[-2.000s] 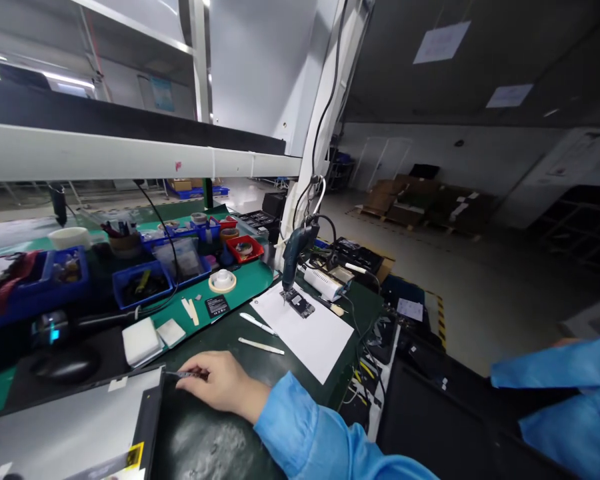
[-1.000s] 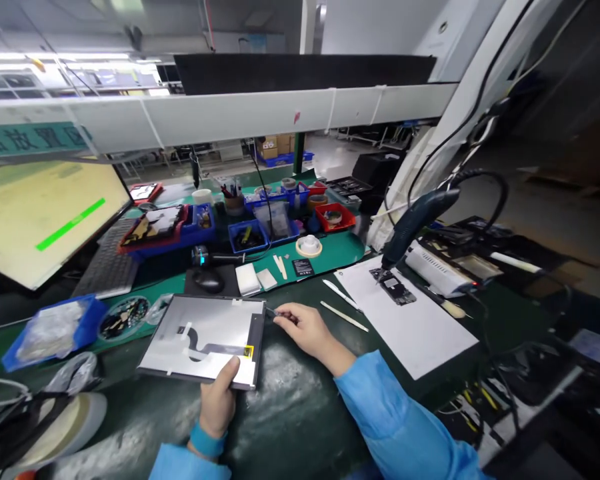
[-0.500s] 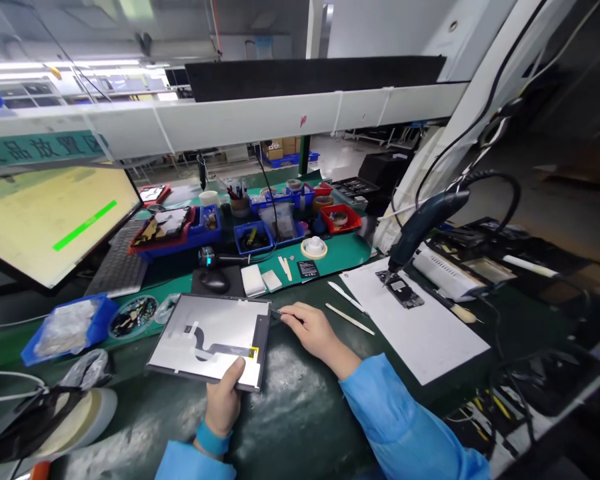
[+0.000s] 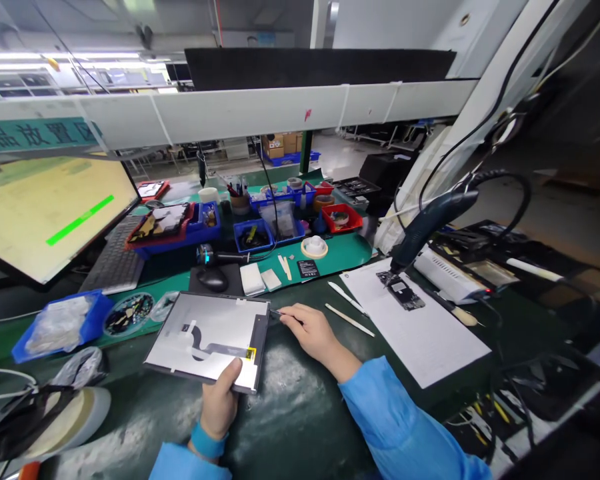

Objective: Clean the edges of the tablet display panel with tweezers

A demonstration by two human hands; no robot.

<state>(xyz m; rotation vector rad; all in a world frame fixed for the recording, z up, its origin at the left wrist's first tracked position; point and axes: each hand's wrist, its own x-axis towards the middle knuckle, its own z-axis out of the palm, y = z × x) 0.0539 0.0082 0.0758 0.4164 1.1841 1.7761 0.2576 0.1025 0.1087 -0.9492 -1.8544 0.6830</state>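
My left hand grips a tablet display panel by its near edge, thumb on top and fingers beneath. The panel's silvery back faces up, with a dark flex cable and a small yellow-edged label on it. Between the pinched fingers of my right hand is a thin dark tool. Its tip meets or nearly meets the panel's right edge near the far corner; contact is too small to tell. The tool's exact kind is unclear.
To the right, a circuit board lies on white paper under a dark hot-air handpiece. Two pale sticks lie beside the paper. Behind the panel are a mouse, a blue tray and several parts bins. A monitor stands left.
The panel and my left hand have shifted very slightly left in view, along with a small camera movement. Both grips look the same.
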